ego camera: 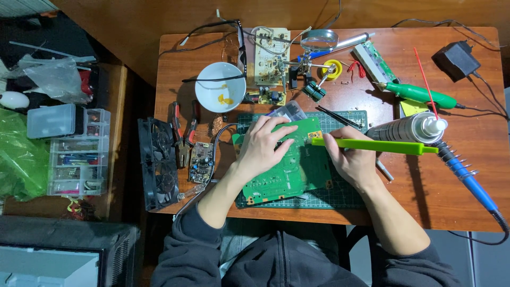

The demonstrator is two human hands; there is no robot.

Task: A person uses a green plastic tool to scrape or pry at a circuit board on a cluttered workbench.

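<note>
Cluttered wooden workbench (467, 186) seen from above: a large green circuit board (297, 170) lies at centre on a cutting mat (350, 196). The left hand (263, 146) presses flat on the board's ten o'clock corner, fingers spread. The right hand (348, 159), at three o'clock, pinches a lime-green plastic tool (377, 145) pointing toward a spray can (406, 127). A white bowl (220, 86) sits at eleven o'clock.

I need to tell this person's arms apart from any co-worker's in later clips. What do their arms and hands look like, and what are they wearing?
Both hands are bare: the left hand and right hand have no gloves, rings or watch visible. The forearms are uncovered, with dark grey sweatshirt sleeves pushed up toward the elbows. No markings show.
</note>
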